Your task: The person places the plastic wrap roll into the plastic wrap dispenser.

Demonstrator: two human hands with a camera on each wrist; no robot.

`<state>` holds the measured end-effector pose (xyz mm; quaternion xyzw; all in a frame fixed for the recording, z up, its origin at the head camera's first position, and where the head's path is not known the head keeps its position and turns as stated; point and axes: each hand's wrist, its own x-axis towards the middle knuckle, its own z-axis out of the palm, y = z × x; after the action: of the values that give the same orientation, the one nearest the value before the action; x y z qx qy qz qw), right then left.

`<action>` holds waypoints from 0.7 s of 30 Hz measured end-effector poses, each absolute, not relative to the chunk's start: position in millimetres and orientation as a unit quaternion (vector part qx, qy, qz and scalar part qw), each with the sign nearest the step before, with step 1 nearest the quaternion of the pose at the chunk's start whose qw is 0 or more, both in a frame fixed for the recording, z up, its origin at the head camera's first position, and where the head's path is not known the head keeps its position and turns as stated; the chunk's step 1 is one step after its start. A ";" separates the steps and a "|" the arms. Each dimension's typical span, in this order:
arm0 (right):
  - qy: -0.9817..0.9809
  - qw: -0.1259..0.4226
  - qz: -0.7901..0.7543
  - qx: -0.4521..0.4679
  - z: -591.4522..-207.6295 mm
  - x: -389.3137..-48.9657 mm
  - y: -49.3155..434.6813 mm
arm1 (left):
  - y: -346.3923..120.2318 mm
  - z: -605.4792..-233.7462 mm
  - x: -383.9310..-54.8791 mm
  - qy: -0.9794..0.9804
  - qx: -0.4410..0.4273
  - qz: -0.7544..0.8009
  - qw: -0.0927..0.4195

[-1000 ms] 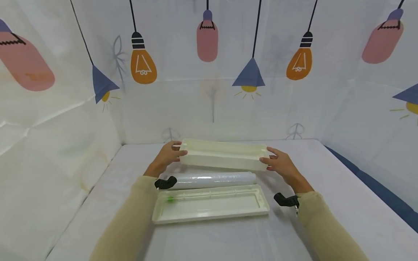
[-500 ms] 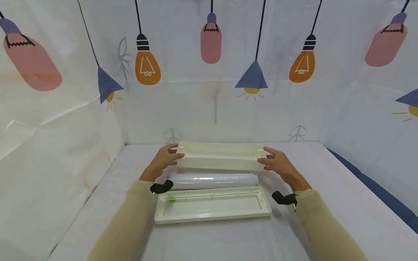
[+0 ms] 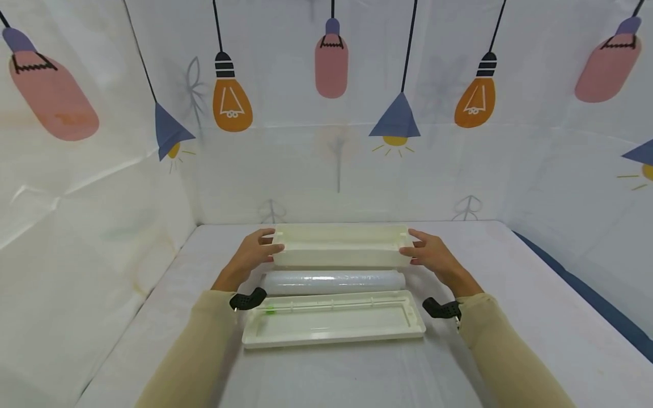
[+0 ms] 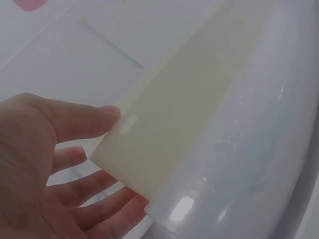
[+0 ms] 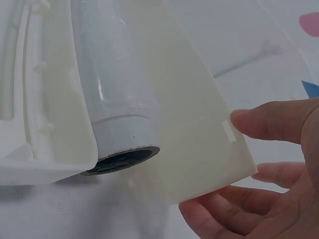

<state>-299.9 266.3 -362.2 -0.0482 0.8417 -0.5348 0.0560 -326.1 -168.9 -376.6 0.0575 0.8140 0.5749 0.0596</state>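
A long cream plastic box (image 3: 342, 258), its hollow side up, sits behind the roll at the back of the table. My left hand (image 3: 251, 253) holds its left end, thumb on the near wall and the other fingers at the end face. At the opposite end, my right hand (image 3: 433, 255) grips it the same way. Just in front lies a roll of clear plastic film (image 3: 334, 282), whose hollow cardboard core (image 5: 124, 160) shows in the right wrist view. Nearest me is a matching shallow cream lid (image 3: 331, 328), inner side up, with a small green piece (image 3: 270, 310) on its rail.
A white-covered table (image 3: 357, 377) carries everything. White sheets printed with lamps and bulbs hang as a back wall (image 3: 285, 170) and along both sides. A dark blue strip (image 3: 576, 283) runs beyond the table's right edge.
Both hands have brought the box slightly left and down, and its earlier tilt has levelled out behind the roll. The roll and lid stay put while the head view shifts a little.
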 end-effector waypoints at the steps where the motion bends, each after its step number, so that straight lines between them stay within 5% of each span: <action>1: 0.842 0.057 -0.534 -0.047 -362.7 -300.0 266.1 | -168.0 -371.5 -320.8 0.814 0.058 0.575 0.062; 21: 0.838 0.065 -0.537 -0.063 -371.4 -301.4 255.6 | -184.7 -390.4 -314.8 0.813 0.042 0.577 0.057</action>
<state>-301.4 255.6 -371.4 -0.0625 0.8385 -0.5374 0.0647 -314.8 -184.7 -390.4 0.0421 0.8134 0.5773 0.0568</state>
